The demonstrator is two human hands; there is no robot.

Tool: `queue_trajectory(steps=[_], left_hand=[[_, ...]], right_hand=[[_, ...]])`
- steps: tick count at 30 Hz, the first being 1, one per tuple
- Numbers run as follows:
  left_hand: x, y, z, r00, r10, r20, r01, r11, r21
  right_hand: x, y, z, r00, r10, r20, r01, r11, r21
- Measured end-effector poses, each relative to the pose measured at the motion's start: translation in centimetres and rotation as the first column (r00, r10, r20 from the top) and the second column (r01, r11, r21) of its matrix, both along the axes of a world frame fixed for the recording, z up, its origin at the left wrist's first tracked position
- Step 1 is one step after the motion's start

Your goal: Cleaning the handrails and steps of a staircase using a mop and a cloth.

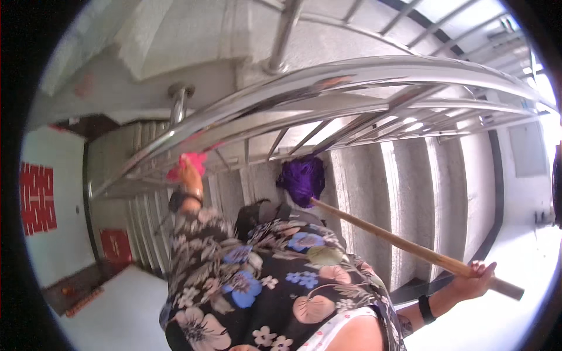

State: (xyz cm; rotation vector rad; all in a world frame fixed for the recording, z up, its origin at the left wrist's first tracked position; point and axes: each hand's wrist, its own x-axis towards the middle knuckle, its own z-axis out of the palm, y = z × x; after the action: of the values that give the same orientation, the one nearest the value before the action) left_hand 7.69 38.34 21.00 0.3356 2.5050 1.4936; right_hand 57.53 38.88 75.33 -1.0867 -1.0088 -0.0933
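At the left, my left hand (192,177) grips a pink cloth (192,163) beside the lower part of a shiny metal stair railing (333,83); whether the cloth touches the rail I cannot tell. At the lower right, my right hand (476,278) is closed around the wooden handle (395,240) of a mop, near its upper end. The handle runs down to the left to the purple mop head (303,179), which rests on a stair step at the foot of the railing, before my body.
Concrete stairs (408,197) run across the view below the railing. White walls (522,250) bound the right side. At the left are a door with a red paper decoration (38,198), a red mat or panel (116,245) and more steps. Another railed flight lies above.
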Motion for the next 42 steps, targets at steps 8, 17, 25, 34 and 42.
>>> queue_trajectory(steps=[8,17,25,34,42], left_hand=[[3.3,0.2,23.3,0.980,-0.159,-0.117,0.192,0.899,0.393],[11.6,17.2,43.9,0.077,-0.557,-0.827,0.780,0.550,-0.298],[22.7,34.3,59.5,-0.054,-0.364,-0.930,0.836,0.493,-0.241],[22.0,31.1,58.6,-0.012,-0.409,-0.912,0.862,0.459,-0.217],[-0.2,8.2,35.1,0.268,-0.530,-0.804,0.806,0.580,-0.113]], right_hand=[[2.8,5.6,1.1,0.976,0.184,-0.115,-0.180,0.983,0.047],[6.1,0.5,2.6,0.965,0.155,-0.214,-0.129,0.983,0.129],[8.7,-3.5,1.3,0.975,0.163,-0.151,-0.144,0.981,0.129],[-1.0,-9.4,-3.9,0.982,0.105,-0.156,-0.077,0.981,0.178],[-10.7,-11.2,-9.1,0.996,0.071,-0.062,-0.071,0.997,-0.006]])
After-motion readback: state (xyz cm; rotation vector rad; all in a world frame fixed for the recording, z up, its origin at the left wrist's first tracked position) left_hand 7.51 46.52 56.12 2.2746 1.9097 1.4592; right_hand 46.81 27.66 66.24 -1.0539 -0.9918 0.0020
